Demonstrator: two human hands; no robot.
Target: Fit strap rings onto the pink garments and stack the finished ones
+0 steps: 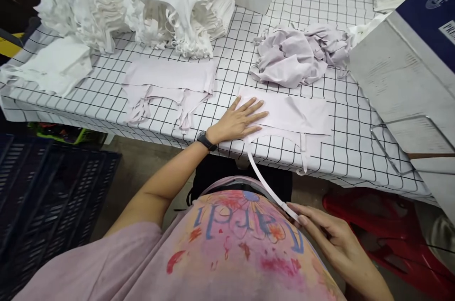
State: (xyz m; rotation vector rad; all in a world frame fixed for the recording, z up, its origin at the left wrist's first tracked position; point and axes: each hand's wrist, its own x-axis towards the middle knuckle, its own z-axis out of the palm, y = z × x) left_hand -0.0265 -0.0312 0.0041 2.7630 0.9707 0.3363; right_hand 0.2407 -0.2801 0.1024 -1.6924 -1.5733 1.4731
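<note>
1. The left hand (pixel 240 120) lies flat, fingers spread, pressing the left end of a pale lilac garment piece (pixel 295 114) spread on the grid-patterned surface (pixel 351 149); it grips nothing.
2. The right hand (pixel 329 234), down at five o'clock below the surface edge, pinches the end of the garment's white strap (pixel 265 180) between fingertips; the strap runs taut up toward the garment at twelve o'clock from that hand.
3. The step in hand looks like pulling the strap straight while the body of the piece is pinned; the next move likely calls for steady tension without dragging the fabric off the edge.
4. A finished-looking piece (pixel 170 83) lies at ten o'clock of the left hand; a crumpled lilac heap (pixel 295 54) at one o'clock; white stacks (pixel 142 2) beyond.
5. Writing: a blue box (pixel 432 12) at two o'clock bears a logo and label too small to read; the shirt's lettering (pixel 245 223) appears upside down and unclear.
</note>
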